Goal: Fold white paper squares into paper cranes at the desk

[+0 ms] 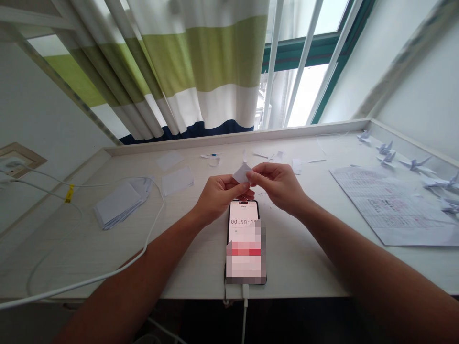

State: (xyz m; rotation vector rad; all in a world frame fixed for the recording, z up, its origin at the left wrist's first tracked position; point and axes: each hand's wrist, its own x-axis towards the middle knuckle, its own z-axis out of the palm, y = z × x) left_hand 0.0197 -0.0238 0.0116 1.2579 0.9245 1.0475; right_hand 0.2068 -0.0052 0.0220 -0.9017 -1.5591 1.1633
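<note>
Between my two hands is a small folded piece of white paper (241,173), held up above the desk with one corner pointing upward. My left hand (219,191) is closed on its lower left side, thumb in front and fingers behind. Thumb and forefinger of my right hand (276,184) pinch its right edge. Just below the hands a phone (244,215) lies on the desk, its screen showing a running-time display; part of the screen is pixelated. Parts of the paper are covered by my fingers.
Stacked white paper (120,203) and loose sheets (177,180) lie left. Several folded paper cranes (419,165) stand right, beside a printed sheet (390,205). Paper strips (263,155) are scattered at the back. A white cable (158,220) loops across the left forearm.
</note>
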